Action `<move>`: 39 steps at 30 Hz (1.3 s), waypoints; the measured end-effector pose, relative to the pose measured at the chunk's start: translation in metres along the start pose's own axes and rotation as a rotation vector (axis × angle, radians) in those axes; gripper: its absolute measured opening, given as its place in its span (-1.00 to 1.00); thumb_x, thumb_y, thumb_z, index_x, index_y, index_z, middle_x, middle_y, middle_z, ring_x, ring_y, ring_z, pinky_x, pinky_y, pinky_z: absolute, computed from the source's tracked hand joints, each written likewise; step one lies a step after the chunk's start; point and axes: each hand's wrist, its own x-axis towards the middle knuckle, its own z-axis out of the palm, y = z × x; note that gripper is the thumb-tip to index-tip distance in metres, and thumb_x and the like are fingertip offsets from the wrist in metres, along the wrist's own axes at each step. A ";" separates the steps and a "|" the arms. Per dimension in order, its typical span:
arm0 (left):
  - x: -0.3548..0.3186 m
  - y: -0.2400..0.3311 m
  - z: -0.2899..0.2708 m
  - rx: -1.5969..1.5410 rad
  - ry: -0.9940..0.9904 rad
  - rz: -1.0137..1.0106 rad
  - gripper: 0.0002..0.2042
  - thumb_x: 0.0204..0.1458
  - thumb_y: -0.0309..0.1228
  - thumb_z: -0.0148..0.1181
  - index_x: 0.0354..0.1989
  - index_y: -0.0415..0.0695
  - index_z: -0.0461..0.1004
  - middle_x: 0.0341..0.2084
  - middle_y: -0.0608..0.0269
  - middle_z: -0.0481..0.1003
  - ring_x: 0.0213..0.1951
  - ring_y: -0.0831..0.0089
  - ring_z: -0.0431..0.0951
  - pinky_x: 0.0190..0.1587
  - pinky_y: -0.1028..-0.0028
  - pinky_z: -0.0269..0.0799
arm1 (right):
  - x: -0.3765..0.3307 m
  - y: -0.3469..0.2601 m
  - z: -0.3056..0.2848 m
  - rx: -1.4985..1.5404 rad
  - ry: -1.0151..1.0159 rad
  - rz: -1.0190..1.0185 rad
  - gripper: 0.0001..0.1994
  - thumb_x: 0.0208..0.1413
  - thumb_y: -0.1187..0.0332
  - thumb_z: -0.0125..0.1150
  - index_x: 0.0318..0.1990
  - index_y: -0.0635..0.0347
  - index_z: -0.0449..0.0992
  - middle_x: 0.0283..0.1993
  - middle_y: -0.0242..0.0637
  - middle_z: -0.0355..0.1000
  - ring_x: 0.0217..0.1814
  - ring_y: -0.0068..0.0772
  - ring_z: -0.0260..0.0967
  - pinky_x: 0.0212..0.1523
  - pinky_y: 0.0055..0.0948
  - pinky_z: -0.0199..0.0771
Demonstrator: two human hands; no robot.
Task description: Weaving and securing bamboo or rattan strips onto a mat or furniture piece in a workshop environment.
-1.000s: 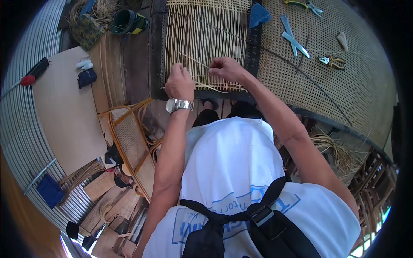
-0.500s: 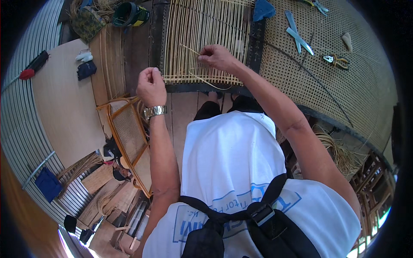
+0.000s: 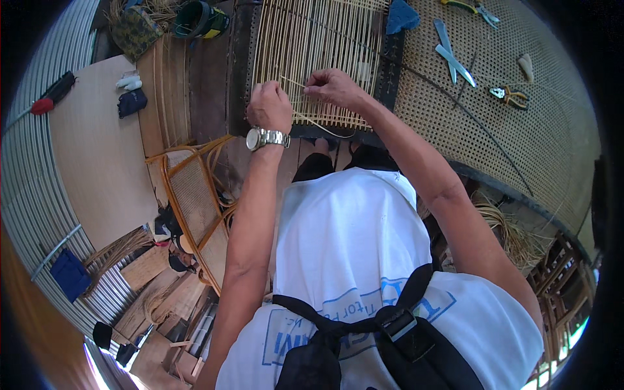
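Pale cane strands run lengthwise and close together over a dark frame [image 3: 240, 71], forming a partly woven panel [image 3: 348, 42]. My right hand [image 3: 337, 91] is over the panel's near part, thumb and fingers pinching a thin cane strip [image 3: 292, 82]. One end of the strip points left toward my left hand; a pale length also curves loosely over the near edge. My left hand [image 3: 269, 107], a metal watch on its wrist, is at the panel's near left corner with its fingers bent inward. Whatever those fingers grip is hidden behind the hand.
On a finished cane mesh sheet [image 3: 422, 84] to the right lie shears [image 3: 453, 57], yellow-handled pliers [image 3: 508, 97] and another pair of pliers [image 3: 478, 10]. A blue cloth [image 3: 401, 17] rests on the frame. Left are a dark bucket [image 3: 201, 21] and a rattan chair [image 3: 194, 195].
My left hand has moved right and onto the panel's corner, close to the strip's free end. My right hand stays nearly in place, still pinching the strip.
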 end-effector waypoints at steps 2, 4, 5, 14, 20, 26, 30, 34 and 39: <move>0.000 0.004 0.001 0.029 -0.030 -0.008 -0.85 0.06 -0.37 0.17 -0.28 -0.12 0.60 -0.36 0.04 0.54 -0.32 0.01 0.57 -0.27 0.13 0.50 | 0.001 0.003 0.001 0.029 0.002 -0.015 -0.83 0.10 0.34 0.32 -0.27 0.28 0.61 -0.43 -0.38 0.50 -0.41 -0.56 0.38 -0.30 -0.46 0.44; -0.002 0.007 0.002 0.140 -0.060 -0.007 -0.85 0.06 -0.36 0.18 -0.27 -0.11 0.60 -0.31 0.03 0.54 -0.31 0.01 0.57 -0.26 0.12 0.51 | 0.000 0.004 0.002 0.066 -0.005 -0.004 -0.84 0.10 0.35 0.31 -0.27 0.28 0.61 -0.43 -0.38 0.51 -0.41 -0.56 0.39 -0.29 -0.46 0.45; -0.001 0.008 0.002 0.159 -0.107 -0.007 -0.84 0.06 -0.34 0.19 -0.25 -0.11 0.60 -0.26 0.02 0.53 -0.28 0.00 0.58 -0.25 0.11 0.52 | 0.000 0.004 0.001 0.026 -0.015 -0.026 -0.85 0.10 0.37 0.30 -0.28 0.28 0.60 -0.42 -0.37 0.52 -0.40 -0.56 0.40 -0.29 -0.46 0.45; -0.001 0.016 0.004 0.274 -0.109 -0.057 -0.86 0.09 -0.34 0.11 -0.33 -0.10 0.54 -0.43 0.06 0.56 -0.32 -0.02 0.59 -0.24 0.13 0.51 | -0.002 -0.006 -0.005 -0.079 -0.053 -0.064 -0.87 0.14 0.38 0.28 -0.31 0.27 0.57 -0.47 -0.41 0.45 -0.42 -0.60 0.35 -0.33 -0.49 0.41; -0.001 0.004 0.002 0.024 0.110 -0.027 -0.91 0.03 -0.39 0.19 -0.35 -0.12 0.53 -0.42 0.06 0.55 -0.36 0.01 0.56 -0.28 0.12 0.47 | 0.010 -0.011 0.009 -0.245 0.005 -0.086 -0.75 0.06 0.21 0.31 -0.23 0.21 0.61 -0.33 -0.17 0.57 -0.31 -0.23 0.51 -0.21 -0.28 0.49; 0.003 -0.007 -0.001 -0.055 0.068 -0.014 -0.92 -0.01 -0.43 0.21 -0.39 -0.16 0.54 -0.47 0.08 0.55 -0.38 0.06 0.56 -0.30 0.15 0.46 | 0.009 -0.010 0.009 -0.173 -0.002 -0.054 -0.74 0.07 0.21 0.33 -0.22 0.22 0.61 -0.34 -0.20 0.57 -0.31 -0.31 0.51 -0.23 -0.29 0.49; -0.005 -0.009 -0.008 -0.122 0.071 -0.065 -0.91 -0.01 -0.44 0.18 -0.35 -0.16 0.54 -0.38 0.04 0.55 -0.30 0.02 0.56 -0.27 0.13 0.48 | 0.005 -0.012 0.004 -0.146 0.006 -0.039 -0.78 0.11 0.27 0.31 -0.23 0.26 0.59 -0.38 -0.28 0.54 -0.35 -0.45 0.45 -0.26 -0.39 0.48; -0.007 -0.011 -0.010 -0.051 0.037 -0.013 -0.92 0.01 -0.45 0.18 -0.35 -0.15 0.54 -0.40 0.06 0.51 -0.33 0.02 0.54 -0.29 0.14 0.48 | 0.006 -0.014 0.003 -0.175 -0.020 -0.028 -0.82 0.17 0.34 0.27 -0.25 0.30 0.57 -0.42 -0.36 0.49 -0.40 -0.56 0.38 -0.31 -0.47 0.45; -0.005 -0.010 -0.001 0.005 0.066 0.052 -0.91 0.04 -0.42 0.19 -0.33 -0.13 0.56 -0.42 0.07 0.49 -0.35 0.04 0.54 -0.30 0.16 0.48 | 0.008 -0.012 0.000 -0.133 -0.065 -0.031 -0.80 0.14 0.31 0.27 -0.24 0.29 0.58 -0.40 -0.29 0.52 -0.38 -0.47 0.42 -0.27 -0.40 0.46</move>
